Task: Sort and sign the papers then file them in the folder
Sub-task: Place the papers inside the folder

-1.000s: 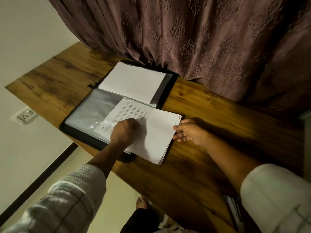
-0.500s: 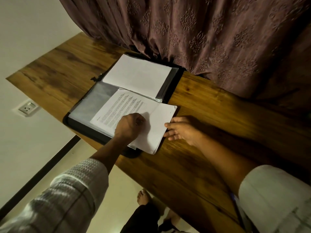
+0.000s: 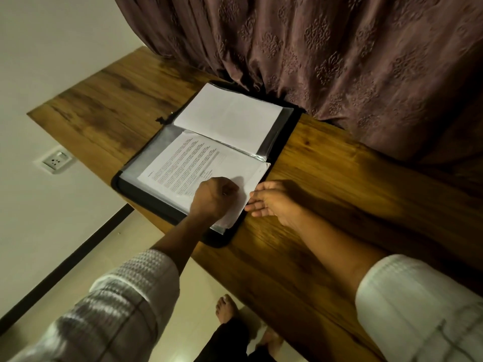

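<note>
On the near half of the open folder lies the stack of papers, printed side up and reaching the folder's right edge. The far half of the folder carries a blank sheet inside a clear sleeve. The folder itself rests on the desk.

**Grip state**
- The left hand rests on the stack over the folder's near right corner, fingers curled under. Whether its grip encloses a pen or pinches the top sheet cannot be told (the knuckles hide the fingertips).
- The right hand lies just right of the folder. Its grip is open, straight fingertips touching the stack's edge, and it holds nothing.

**Handling**
The sheets are judged light, limp and prone to slide on each other and on the plastic sleeve. Take hold at the free right edge, thumb above and fingers beneath, with the other hand pressing flat to keep the stack square.

**Writing**
The top sheet shows a short heading and dense printed lines, too small to read. No brand or label is visible.
</note>
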